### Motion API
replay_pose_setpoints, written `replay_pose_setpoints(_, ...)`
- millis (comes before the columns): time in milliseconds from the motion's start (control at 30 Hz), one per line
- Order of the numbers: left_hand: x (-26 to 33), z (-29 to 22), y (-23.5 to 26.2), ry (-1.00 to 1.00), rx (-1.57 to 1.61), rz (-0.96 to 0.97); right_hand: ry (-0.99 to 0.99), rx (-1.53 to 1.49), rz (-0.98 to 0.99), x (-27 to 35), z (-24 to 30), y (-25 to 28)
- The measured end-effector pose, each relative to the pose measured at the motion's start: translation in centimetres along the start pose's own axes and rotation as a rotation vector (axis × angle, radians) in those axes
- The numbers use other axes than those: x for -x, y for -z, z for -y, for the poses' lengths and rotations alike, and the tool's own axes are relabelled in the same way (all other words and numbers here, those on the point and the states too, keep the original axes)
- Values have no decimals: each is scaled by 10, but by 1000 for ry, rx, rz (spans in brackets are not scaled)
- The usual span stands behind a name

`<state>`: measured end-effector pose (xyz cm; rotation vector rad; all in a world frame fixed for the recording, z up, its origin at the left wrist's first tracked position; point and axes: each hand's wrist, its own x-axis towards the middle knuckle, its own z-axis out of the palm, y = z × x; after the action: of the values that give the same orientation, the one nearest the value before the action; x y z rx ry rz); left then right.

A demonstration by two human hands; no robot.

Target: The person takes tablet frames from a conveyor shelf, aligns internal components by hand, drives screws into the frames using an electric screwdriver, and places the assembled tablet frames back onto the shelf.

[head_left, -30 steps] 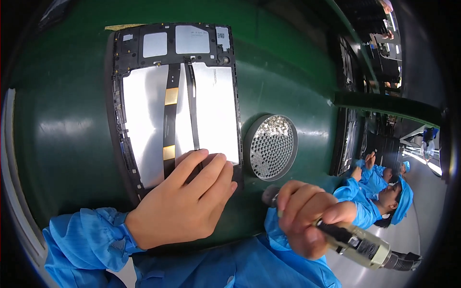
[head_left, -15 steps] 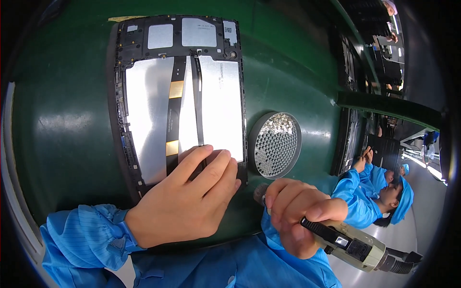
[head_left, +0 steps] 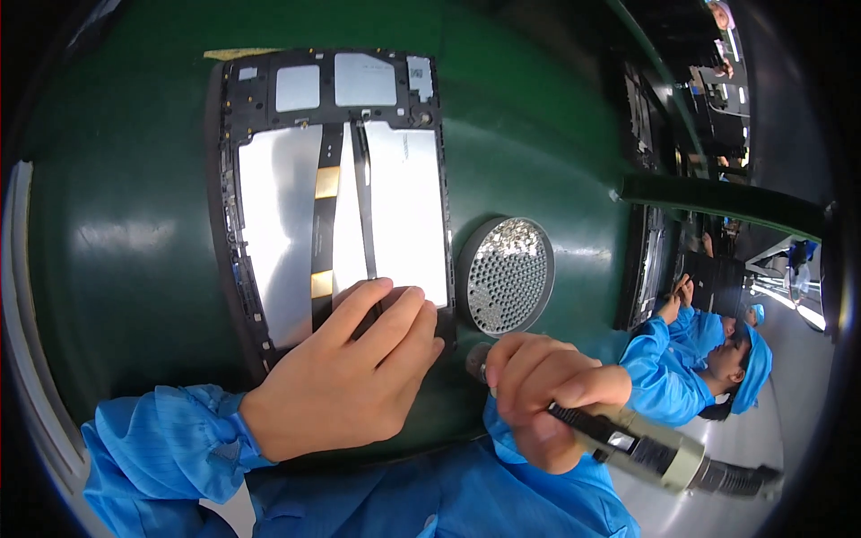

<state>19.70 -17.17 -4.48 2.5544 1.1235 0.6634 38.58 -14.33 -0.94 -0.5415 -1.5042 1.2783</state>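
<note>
While the left hand (head_left: 345,386) lies across its near end, the tablet-like panel (head_left: 404,206) rests flat on the green desk (head_left: 126,296), left of centre; long axis running away from the wearer, far end leaning slightly left. Hand tool (head_left: 659,453): in the right hand (head_left: 547,394), grip wrapped around its barrel; axis slanting, dull grey front end toward upper left, black ribbed end toward lower right. Left grip: fingers extended, slightly parted, laid palm-down on the panel.

Markings: square matrix code (head_left: 417,73) at the panel's far right corner; faint print on the silver surface, too small to read.

Appearance, panel: black frame, far section with pale silver windows (head_left: 298,88), large glossy silver plate; wide black ribbon (head_left: 324,238) bearing two gold patches (head_left: 327,182); narrower black strip (head_left: 367,215) alongside. Tool: pale olive body, black upper part. Dish (head_left: 507,278): round, grey, perforated, just right of the panel.
</note>
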Motion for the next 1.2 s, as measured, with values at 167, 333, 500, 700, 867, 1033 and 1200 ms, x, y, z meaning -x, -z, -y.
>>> replay_pose_setpoints(167,1,0,-2,-28,-18,-21,14,73,-225,-15,-5,14)
replay_pose_setpoints(333,0,3,0,-5,44,-29,-20,-2,-238,-19,-21,17)
replay_pose_setpoints(500,0,3,-1,-3,45,-36,-53,88,-170,-21,-20,14)
replay_pose_setpoints(700,0,5,0,0,48,-42,-62,103,-171,-22,-22,12)
replay_pose_setpoints(867,0,5,0,15,78,-45,-59,37,-207,-21,-23,13)
replay_pose_setpoints(1033,-1,7,-1,144,184,-78,-61,96,-188,-20,-24,12)
replay_pose_setpoints(1200,-3,7,5,171,174,-77,-33,83,-200,-19,-24,12)
